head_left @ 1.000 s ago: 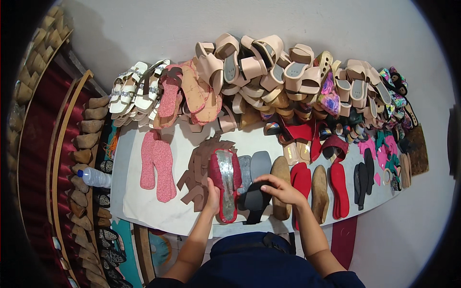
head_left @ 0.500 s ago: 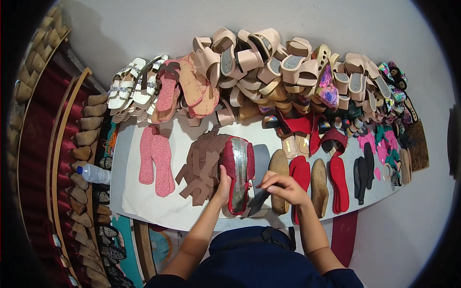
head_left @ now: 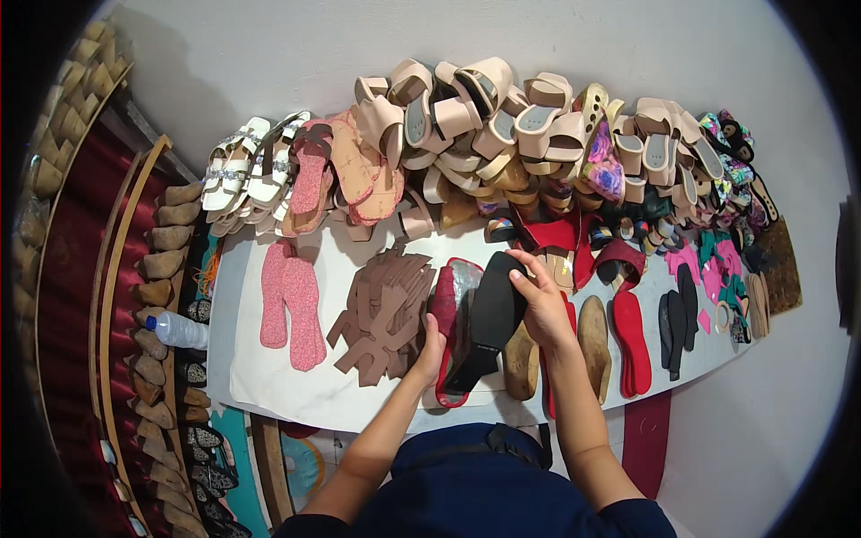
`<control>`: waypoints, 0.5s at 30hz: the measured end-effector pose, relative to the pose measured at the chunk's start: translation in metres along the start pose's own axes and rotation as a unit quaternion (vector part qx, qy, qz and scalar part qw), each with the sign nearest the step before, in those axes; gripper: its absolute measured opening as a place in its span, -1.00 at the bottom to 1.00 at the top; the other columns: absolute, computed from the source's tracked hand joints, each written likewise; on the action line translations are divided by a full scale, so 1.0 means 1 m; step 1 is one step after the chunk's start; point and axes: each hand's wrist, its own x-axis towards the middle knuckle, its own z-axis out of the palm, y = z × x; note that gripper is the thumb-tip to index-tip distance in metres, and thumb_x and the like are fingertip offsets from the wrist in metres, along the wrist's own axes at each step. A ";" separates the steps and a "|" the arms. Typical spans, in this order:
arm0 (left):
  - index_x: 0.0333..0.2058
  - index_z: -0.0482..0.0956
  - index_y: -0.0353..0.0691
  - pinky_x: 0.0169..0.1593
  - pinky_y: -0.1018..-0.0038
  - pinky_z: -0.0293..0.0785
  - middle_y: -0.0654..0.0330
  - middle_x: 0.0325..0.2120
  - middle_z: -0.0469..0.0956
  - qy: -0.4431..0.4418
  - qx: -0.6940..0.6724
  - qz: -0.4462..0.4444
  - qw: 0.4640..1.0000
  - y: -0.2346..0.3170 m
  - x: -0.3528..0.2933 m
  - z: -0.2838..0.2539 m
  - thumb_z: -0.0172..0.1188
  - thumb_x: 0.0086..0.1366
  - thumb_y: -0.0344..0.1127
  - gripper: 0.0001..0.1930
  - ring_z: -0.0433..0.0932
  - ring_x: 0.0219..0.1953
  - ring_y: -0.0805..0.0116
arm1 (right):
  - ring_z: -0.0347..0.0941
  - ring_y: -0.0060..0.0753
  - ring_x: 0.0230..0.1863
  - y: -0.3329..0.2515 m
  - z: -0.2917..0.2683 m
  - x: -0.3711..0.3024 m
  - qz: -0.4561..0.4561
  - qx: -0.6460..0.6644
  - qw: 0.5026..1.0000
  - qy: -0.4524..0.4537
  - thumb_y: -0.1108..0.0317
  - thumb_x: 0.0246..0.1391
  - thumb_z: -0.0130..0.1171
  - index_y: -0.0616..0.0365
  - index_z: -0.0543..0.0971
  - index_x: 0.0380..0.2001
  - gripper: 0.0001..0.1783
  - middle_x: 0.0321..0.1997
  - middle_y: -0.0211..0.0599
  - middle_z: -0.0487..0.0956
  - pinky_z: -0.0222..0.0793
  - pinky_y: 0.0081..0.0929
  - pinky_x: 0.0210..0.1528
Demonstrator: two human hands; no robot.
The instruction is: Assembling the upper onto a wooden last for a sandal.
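My left hand [head_left: 429, 354] grips a dark red sandal [head_left: 445, 300] by its left side. The sandal's underside, shiny and grey in the middle, faces up toward me. In my right hand [head_left: 543, 305] is a black shoe sole [head_left: 500, 300], pinched near its wide top end. The sole is tilted and overlaps the sandal's right side; whether the two touch, I cannot tell. Brown strap pieces [head_left: 381, 314] lie in a pile just left of my left hand. Below my right hand rests a wooden shoe last [head_left: 521, 372], partly covered by the sole.
Pink insoles [head_left: 306, 323] lie on the white table [head_left: 251, 377] at left. Another wooden last [head_left: 594, 345] and red insoles [head_left: 632, 345] are at right. Beige heeled sandals [head_left: 547, 117] are heaped along the wall. A plastic bottle [head_left: 179, 330] stands beside the table's left edge.
My right hand has moved up with the black sole, bringing it from low on the table to beside the sandal. The sandal has turned a little in my left hand.
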 end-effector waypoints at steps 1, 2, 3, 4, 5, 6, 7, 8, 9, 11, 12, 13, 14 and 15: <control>0.14 -0.06 -0.24 0.15 0.46 0.00 0.12 0.10 0.09 0.003 -0.003 0.001 1.000 0.000 0.000 0.003 -0.56 0.17 0.29 -0.23 0.10 0.12 0.32 | 0.33 -0.61 -0.22 0.003 0.000 0.002 -0.013 -0.036 0.999 -0.006 0.42 0.06 -0.06 0.16 0.33 -0.07 -0.68 -0.20 -0.35 0.41 0.26 -0.66 -0.16; 0.14 -0.06 -0.24 0.15 0.46 0.00 0.13 0.10 0.09 0.007 -0.006 0.002 1.000 -0.001 -0.001 0.005 -0.55 0.18 0.28 -0.24 0.12 0.11 0.33 | 0.33 -0.61 -0.22 0.006 0.001 0.004 -0.013 -0.036 0.999 -0.007 0.42 0.06 -0.06 0.16 0.33 -0.07 -0.68 -0.20 -0.35 0.41 0.26 -0.66 -0.16; 0.14 -0.06 -0.24 0.15 0.46 0.00 0.13 0.10 0.09 0.007 -0.006 0.002 1.000 -0.003 -0.001 0.005 -0.55 0.18 0.28 -0.24 0.12 0.11 0.33 | 0.32 -0.61 -0.20 0.009 0.002 0.006 -0.027 -0.066 0.997 -0.014 0.43 0.06 -0.07 0.17 0.33 -0.07 -0.68 -0.19 -0.36 0.41 0.24 -0.67 -0.14; 0.14 -0.06 -0.24 0.14 0.46 0.02 0.13 0.10 0.10 0.011 0.011 0.002 1.000 -0.003 -0.002 0.005 -0.55 0.18 0.27 -0.25 0.13 0.11 0.33 | 0.31 -0.61 -0.18 0.011 0.004 0.007 -0.040 -0.095 0.994 -0.021 0.43 0.06 -0.08 0.18 0.33 -0.08 -0.69 -0.18 -0.37 0.40 0.23 -0.67 -0.12; 0.14 -0.06 -0.24 0.14 0.46 0.04 0.12 0.09 0.10 0.015 0.028 0.001 1.000 -0.003 -0.002 0.006 -0.55 0.18 0.26 -0.25 0.14 0.10 0.33 | 0.29 -0.61 -0.16 0.011 0.005 0.008 -0.046 -0.104 0.993 -0.022 0.44 0.07 -0.09 0.21 0.33 -0.08 -0.69 -0.17 -0.37 0.40 0.21 -0.67 -0.09; 0.14 -0.06 -0.24 0.14 0.46 0.04 0.12 0.09 0.10 0.014 0.028 0.001 1.000 -0.004 -0.002 0.008 -0.55 0.18 0.26 -0.25 0.14 0.10 0.33 | 0.29 -0.61 -0.16 0.012 0.005 0.008 -0.046 -0.104 0.993 -0.022 0.44 0.07 -0.09 0.21 0.33 -0.08 -0.69 -0.17 -0.37 0.40 0.21 -0.67 -0.09; 0.13 -0.05 -0.26 0.08 0.44 0.15 0.09 0.05 0.16 0.019 0.040 0.004 0.999 -0.001 -0.002 0.015 -0.60 0.17 0.28 -0.23 0.21 0.06 0.31 | 0.29 -0.61 -0.15 0.012 0.005 0.008 -0.043 -0.113 0.992 -0.022 0.43 0.06 -0.08 0.19 0.33 -0.08 -0.69 -0.17 -0.37 0.39 0.20 -0.66 -0.09; 0.12 -0.04 -0.28 0.03 0.42 0.25 0.05 0.00 0.22 0.023 0.051 0.006 0.998 0.000 -0.002 0.018 -0.64 0.15 0.30 -0.21 0.28 0.01 0.30 | 0.28 -0.60 -0.15 0.013 0.005 0.009 -0.039 -0.122 0.992 -0.021 0.42 0.06 -0.07 0.17 0.32 -0.07 -0.68 -0.18 -0.38 0.39 0.18 -0.65 -0.08; 0.12 -0.04 -0.28 0.03 0.42 0.25 0.05 0.00 0.22 0.022 0.051 0.005 0.998 -0.001 -0.002 0.016 -0.64 0.15 0.30 -0.21 0.28 0.01 0.30 | 0.28 -0.60 -0.15 0.014 0.006 0.009 -0.039 -0.122 0.992 -0.021 0.42 0.06 -0.07 0.17 0.32 -0.07 -0.68 -0.18 -0.38 0.39 0.18 -0.65 -0.08; 0.13 -0.04 -0.22 0.02 0.50 0.23 0.12 0.01 0.22 -0.044 0.002 -0.028 0.999 -0.002 -0.003 0.011 -0.60 0.17 0.28 -0.25 0.27 0.01 0.37 | 0.28 -0.60 -0.15 0.015 0.008 0.008 -0.075 -0.175 0.982 -0.007 0.42 0.06 -0.07 0.18 0.33 -0.08 -0.70 -0.18 -0.38 0.39 0.18 -0.66 -0.08; 0.13 -0.04 -0.22 0.02 0.50 0.23 0.12 0.01 0.22 -0.044 0.003 -0.028 0.999 -0.003 -0.003 0.010 -0.60 0.17 0.28 -0.25 0.27 0.01 0.37 | 0.28 -0.60 -0.15 0.014 0.008 0.008 -0.076 -0.174 0.982 -0.007 0.42 0.06 -0.07 0.18 0.33 -0.08 -0.70 -0.18 -0.38 0.39 0.18 -0.66 -0.08; 0.13 -0.04 -0.21 0.02 0.51 0.24 0.13 0.00 0.24 -0.057 0.012 -0.022 0.998 -0.004 -0.002 0.009 -0.60 0.16 0.29 -0.24 0.29 -0.01 0.38 | 0.28 -0.60 -0.15 0.015 0.008 0.007 -0.076 -0.198 0.977 0.004 0.43 0.07 -0.08 0.18 0.33 -0.09 -0.70 -0.19 -0.38 0.39 0.17 -0.66 -0.09; 0.13 -0.04 -0.21 0.01 0.51 0.25 0.13 -0.01 0.25 -0.070 0.021 -0.015 0.997 -0.005 -0.002 0.009 -0.60 0.16 0.29 -0.24 0.30 -0.02 0.39 | 0.28 -0.60 -0.16 0.016 0.009 0.007 -0.075 -0.221 0.972 0.015 0.43 0.07 -0.08 0.17 0.33 -0.09 -0.71 -0.19 -0.37 0.39 0.17 -0.67 -0.09; 0.13 -0.04 -0.21 0.01 0.51 0.25 0.13 -0.01 0.25 -0.070 0.021 -0.014 0.997 -0.005 -0.002 0.009 -0.60 0.16 0.29 -0.24 0.30 -0.02 0.39 | 0.28 -0.60 -0.16 0.017 0.008 0.006 -0.075 -0.221 0.972 0.014 0.43 0.07 -0.08 0.17 0.33 -0.09 -0.71 -0.19 -0.37 0.39 0.17 -0.67 -0.09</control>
